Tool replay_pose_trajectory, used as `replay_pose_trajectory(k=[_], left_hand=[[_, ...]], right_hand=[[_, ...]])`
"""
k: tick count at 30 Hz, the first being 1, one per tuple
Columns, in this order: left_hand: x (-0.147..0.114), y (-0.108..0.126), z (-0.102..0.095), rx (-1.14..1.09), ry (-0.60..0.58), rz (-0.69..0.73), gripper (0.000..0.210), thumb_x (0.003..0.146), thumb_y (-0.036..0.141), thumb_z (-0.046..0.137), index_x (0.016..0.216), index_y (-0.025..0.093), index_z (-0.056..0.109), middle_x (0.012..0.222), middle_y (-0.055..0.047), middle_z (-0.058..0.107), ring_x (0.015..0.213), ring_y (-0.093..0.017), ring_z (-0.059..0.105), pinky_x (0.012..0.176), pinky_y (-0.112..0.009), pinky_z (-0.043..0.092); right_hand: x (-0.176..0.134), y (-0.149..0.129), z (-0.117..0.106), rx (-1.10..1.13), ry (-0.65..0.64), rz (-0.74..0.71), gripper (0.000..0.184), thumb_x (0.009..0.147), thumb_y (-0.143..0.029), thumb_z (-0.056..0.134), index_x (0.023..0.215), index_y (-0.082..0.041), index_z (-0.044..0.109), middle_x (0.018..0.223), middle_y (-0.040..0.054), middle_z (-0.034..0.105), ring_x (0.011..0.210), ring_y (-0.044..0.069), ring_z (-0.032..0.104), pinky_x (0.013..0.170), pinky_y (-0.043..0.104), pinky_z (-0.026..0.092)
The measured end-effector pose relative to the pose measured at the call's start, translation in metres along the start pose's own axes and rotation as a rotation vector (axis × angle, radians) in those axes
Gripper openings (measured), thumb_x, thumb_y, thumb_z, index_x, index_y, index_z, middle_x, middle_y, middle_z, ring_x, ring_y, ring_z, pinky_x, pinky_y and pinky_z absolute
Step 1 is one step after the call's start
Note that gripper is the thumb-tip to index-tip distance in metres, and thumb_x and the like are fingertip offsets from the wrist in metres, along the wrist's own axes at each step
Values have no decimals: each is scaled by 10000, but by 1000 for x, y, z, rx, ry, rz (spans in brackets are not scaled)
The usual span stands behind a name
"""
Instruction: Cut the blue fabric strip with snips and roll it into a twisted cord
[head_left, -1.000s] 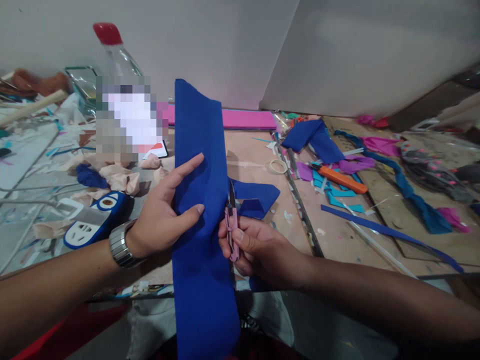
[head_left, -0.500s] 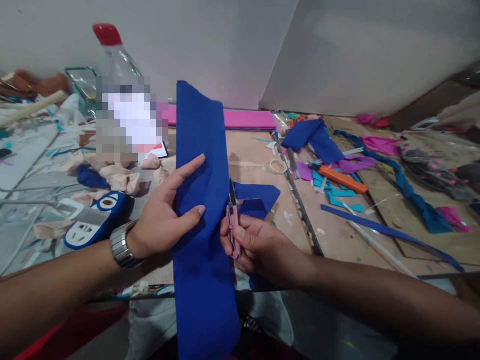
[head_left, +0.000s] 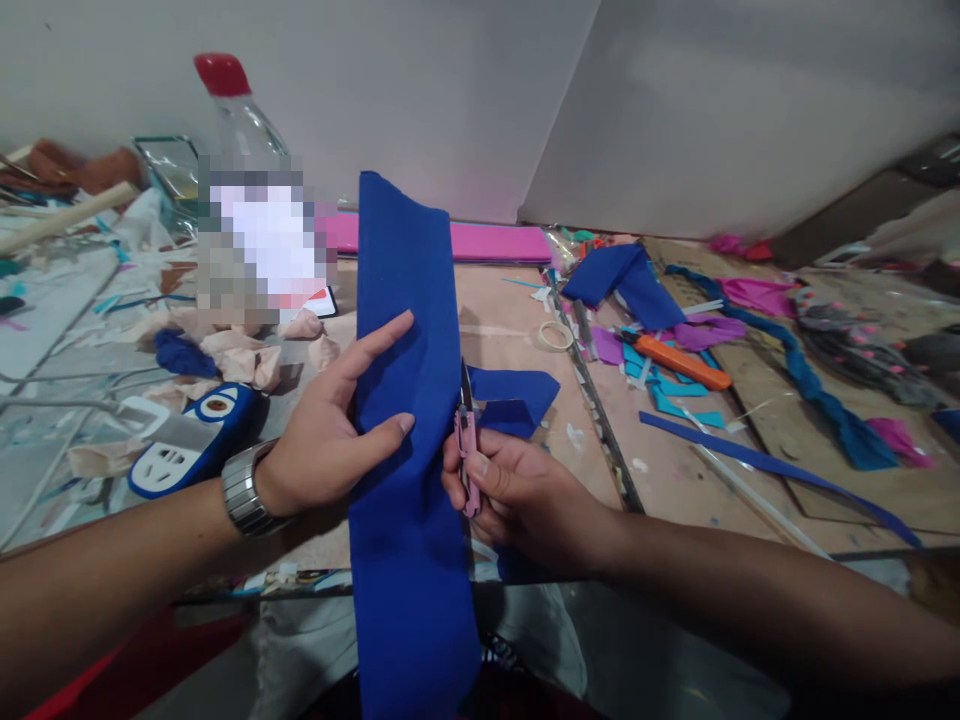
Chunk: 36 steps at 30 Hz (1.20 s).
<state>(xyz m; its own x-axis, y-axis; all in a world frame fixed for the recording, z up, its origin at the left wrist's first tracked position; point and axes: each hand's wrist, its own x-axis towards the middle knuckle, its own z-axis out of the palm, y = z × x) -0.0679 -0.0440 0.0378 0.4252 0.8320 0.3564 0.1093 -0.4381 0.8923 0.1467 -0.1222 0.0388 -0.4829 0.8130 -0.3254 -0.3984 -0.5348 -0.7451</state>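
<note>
A long blue fabric strip [head_left: 409, 280] runs upright through the middle of the view, its near end dropping past the table's front edge. My left hand [head_left: 330, 430] holds it from the left side. Thumb and forefinger lie spread on top of the cloth, while the other fingers are hidden behind it. In my right hand [head_left: 502, 480] is a pink-handled knife [head_left: 466, 460], its dark narrow blade pointing away from me along the strip's right edge. Just right of the blade lies a folded blue fabric piece [head_left: 525, 395] on the table.
At left are a blue-and-white power strip [head_left: 191, 440], beige cloth scraps [head_left: 240, 358] and a red-capped bottle [head_left: 244, 115]. A pink strip [head_left: 502, 242] lies along the wall. To the right are a tape roll [head_left: 556, 335], an orange cutter [head_left: 679, 360] and a narrow blue strip [head_left: 780, 470].
The view has shifted very slightly. Both hands, the knife and the blue strip keep almost the same places relative to one another.
</note>
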Motion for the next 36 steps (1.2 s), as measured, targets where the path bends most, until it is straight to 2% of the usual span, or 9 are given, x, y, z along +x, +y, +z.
replay_pose_trajectory(k=[14, 36], left_hand=[[1, -1, -1, -12, 7, -4, 791, 857, 246, 755, 1587, 262, 451, 1644, -86, 451, 1537, -338, 396, 1301, -523, 314], [1, -1, -1, -17, 2, -4, 789, 866, 248, 750, 1592, 266, 442, 1653, -79, 438, 1542, -336, 386, 1304, -507, 315]], right_hand=[[-1, 0, 1, -10, 2, -4, 349, 906, -472, 764, 1005, -174, 612, 747, -26, 621, 456, 34, 400, 415, 179, 275], [-2, 2, 1, -9, -5, -10, 319, 924, -455, 740, 963, -177, 589, 723, -30, 619, 447, 36, 393, 417, 185, 256]])
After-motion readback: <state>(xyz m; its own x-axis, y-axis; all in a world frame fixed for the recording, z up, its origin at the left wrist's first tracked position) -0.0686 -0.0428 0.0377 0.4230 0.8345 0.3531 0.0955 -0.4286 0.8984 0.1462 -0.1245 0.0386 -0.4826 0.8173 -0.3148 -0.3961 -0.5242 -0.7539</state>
